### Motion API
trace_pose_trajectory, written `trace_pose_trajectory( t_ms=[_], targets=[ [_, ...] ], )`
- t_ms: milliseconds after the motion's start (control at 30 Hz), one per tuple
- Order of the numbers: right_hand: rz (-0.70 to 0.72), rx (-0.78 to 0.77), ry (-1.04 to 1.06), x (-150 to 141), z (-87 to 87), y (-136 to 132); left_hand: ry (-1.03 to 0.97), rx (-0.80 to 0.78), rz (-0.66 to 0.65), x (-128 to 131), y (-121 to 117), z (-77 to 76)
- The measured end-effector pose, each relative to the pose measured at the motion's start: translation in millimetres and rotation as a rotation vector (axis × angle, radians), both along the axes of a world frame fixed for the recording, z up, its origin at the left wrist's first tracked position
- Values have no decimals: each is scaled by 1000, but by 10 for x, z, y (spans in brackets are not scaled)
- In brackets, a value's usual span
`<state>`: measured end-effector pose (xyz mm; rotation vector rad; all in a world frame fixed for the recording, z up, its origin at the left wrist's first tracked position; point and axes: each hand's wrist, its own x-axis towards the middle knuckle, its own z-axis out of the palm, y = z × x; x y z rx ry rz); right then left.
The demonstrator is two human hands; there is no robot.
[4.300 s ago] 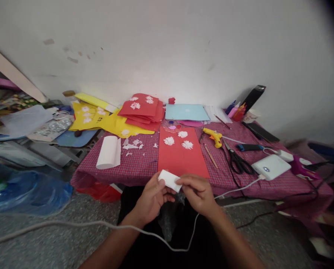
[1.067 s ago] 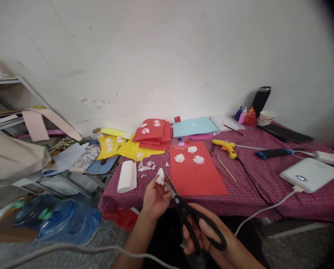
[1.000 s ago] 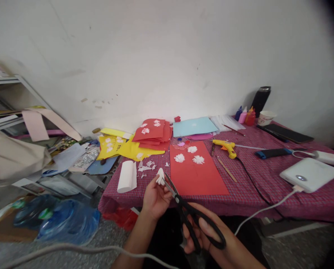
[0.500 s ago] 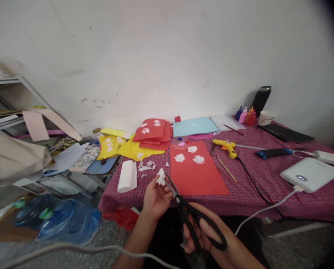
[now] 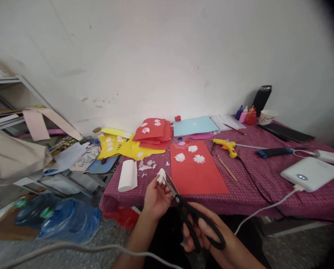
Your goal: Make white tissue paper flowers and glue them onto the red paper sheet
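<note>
My left hand is closed on a small white paper piece with a fringed lower edge, pinched at the fingertips. Black-handled scissors are in my right hand, its fingers through the loops. The slightly parted blades point up and left, their tips beside the fringed paper. Just beyond lies a red paper sheet bearing three fluffy white paper flowers. White paper scraps lie left of it, near a white paper roll.
Red sheets with white flowers are stacked at the back, beside yellow paper and a light blue sheet. A yellow glue gun, a wooden stick and a white power bank lie to the right. A cable crosses the foreground.
The scissors and my right hand have shifted very slightly. Both hands keep their hold, and the things on the table stay in place.
</note>
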<state>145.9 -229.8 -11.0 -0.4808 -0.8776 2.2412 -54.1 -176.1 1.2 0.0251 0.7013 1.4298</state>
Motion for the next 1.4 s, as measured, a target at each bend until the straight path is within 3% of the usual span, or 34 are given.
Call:
trace_pose_trajectory(
  t_ms=[633,800,1067,1400],
  targets=[
    [7,23,-64,26,15,1,25,-20,15,1,5,-19],
    [-5,0,-63,35,8,4,131,-21,51,-8,8,-101],
    [-16,-80,8,35,17,7,381,181,118,-12,-60,-217],
    [-25,-94,131,-132,-22,-2,493,224,137,184,-144,-274]
  ],
)
